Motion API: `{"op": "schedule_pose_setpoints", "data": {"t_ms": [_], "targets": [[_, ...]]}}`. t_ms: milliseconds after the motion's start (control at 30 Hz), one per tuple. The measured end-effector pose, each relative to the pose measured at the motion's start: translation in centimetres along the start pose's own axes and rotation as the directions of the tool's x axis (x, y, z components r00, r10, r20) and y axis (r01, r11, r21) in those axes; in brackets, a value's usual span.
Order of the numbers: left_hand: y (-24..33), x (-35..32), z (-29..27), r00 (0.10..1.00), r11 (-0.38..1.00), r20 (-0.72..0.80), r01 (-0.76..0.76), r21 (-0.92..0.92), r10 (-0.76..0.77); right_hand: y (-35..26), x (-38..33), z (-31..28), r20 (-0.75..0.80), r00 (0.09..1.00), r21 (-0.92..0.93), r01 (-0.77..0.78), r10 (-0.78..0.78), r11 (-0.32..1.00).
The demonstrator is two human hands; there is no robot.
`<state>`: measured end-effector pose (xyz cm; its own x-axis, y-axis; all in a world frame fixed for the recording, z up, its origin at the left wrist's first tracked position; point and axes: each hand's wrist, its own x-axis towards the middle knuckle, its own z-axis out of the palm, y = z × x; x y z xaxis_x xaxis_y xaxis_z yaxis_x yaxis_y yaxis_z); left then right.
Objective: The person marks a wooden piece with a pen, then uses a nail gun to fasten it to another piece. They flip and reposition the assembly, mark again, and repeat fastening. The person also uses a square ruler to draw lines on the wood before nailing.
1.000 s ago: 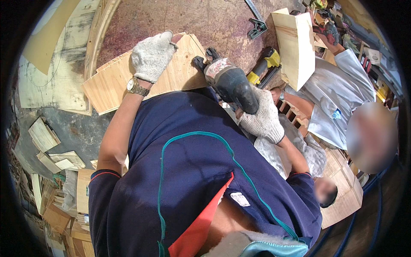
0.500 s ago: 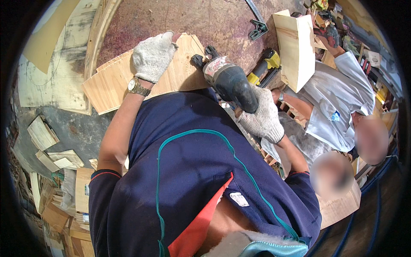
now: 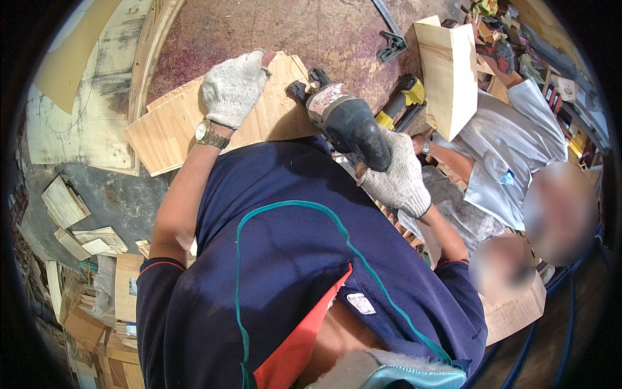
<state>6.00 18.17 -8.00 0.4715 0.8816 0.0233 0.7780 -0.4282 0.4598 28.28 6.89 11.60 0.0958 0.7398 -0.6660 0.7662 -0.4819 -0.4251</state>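
Little moved since 1 s ago: both hands hold as before, co-worker's head shifted lower. Left hand (image 3: 234, 87) lies flat, fingers spread, on plywood (image 3: 175, 129) on desk (image 3: 272, 26). Right hand (image 3: 396, 181) grip wrapped round drill (image 3: 343, 120), tip at plywood edge.

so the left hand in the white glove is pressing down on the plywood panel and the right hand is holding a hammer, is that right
Not quite. In the head view the right hand holds a dark power tool, not a hammer. The rest holds: the left hand, in a white glove, presses flat on the plywood panel.
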Motion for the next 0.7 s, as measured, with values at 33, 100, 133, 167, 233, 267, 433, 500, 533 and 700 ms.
{"op": "schedule_pose_setpoints", "data": {"t_ms": [33, 100, 133, 167, 233, 267, 433, 500, 533, 700], "targets": [[0.0, 0.0, 0.0, 1.000, 1.000, 0.004, -0.007, 0.006, 0.007, -0.2, 0.1, -0.1, 0.008, 1.000, 0.004, -0.005, 0.005, 1.000], [0.0, -0.1, -0.1, 1.000, 1.000, 0.018, -0.012, 0.024, 0.011, -0.5, 0.2, -0.3, 0.008, 1.000, 0.004, 0.004, -0.004, 1.000], [0.0, -0.1, -0.1, 1.000, 0.999, 0.030, -0.010, 0.035, 0.009, -0.7, 0.3, -0.3, 0.001, 1.000, -0.001, 0.017, -0.017, 1.000], [0.0, -0.1, -0.2, 0.999, 0.999, 0.051, -0.007, 0.046, 0.004, -0.8, 0.3, -0.4, -0.004, 1.000, -0.005, 0.029, -0.029, 1.000], [0.1, -0.1, -0.2, 0.999, 0.999, 0.055, -0.002, 0.046, -0.001, -1.1, 0.5, -0.4, -0.016, 1.000, 0.009, 0.013, -0.013, 1.000], [0.1, -0.2, -0.2, 0.998, 0.999, 0.062, 0.002, 0.045, -0.005, -1.2, 0.5, -0.4, -0.021, 1.000, 0.017, 0.004, -0.004, 1.000], [0.2, 0.1, -0.3, 0.998, 0.999, 0.053, 0.014, 0.037, -0.016, -1.5, 0.6, -0.5, -0.061, 0.997, -0.040, 0.055, -0.057, 0.998], [0.2, 0.2, -0.3, 1.000, 1.000, 0.021, 0.001, 0.026, -0.001, -1.5, 0.7, -0.6, -0.056, 0.996, -0.030, 0.061, -0.063, 0.998], [0.2, 0.2, -0.3, 1.000, 1.000, 0.017, -0.004, 0.027, 0.003, -1.5, 0.8, -0.6, -0.058, 0.996, -0.019, 0.062, -0.063, 0.998], [0.3, 0.3, -0.3, 0.997, 0.999, 0.071, 0.020, 0.043, -0.023, -1.6, 1.1, -0.4, -0.043, 0.999, 0.011, -0.001, 0.002, 1.000]]}}
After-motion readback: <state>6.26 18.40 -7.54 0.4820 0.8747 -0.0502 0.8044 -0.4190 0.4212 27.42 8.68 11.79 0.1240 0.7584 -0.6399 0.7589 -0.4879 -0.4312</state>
